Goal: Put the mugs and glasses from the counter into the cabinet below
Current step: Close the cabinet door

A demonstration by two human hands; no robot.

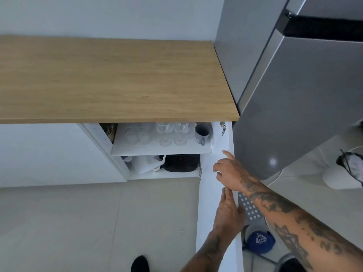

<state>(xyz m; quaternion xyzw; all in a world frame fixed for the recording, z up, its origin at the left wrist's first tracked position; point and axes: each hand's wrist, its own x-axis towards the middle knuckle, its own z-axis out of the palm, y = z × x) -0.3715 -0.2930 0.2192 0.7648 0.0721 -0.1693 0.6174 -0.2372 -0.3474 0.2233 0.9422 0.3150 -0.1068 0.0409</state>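
Note:
The wooden counter carries no mugs or glasses. Below it the white cabinet stands with its door swung out toward me. On the upper shelf stand two clear tumblers, two stemmed wine glasses and a grey mug at the right end. My right hand rests against the door's top edge, fingers spread, holding nothing. My left hand lies flat on the same edge, nearer to me, fingers straight.
A grey fridge stands right of the counter. The lower shelf holds a white bag and a black item. A perforated stool and a blue cap are behind the door. My shoe is on the pale floor.

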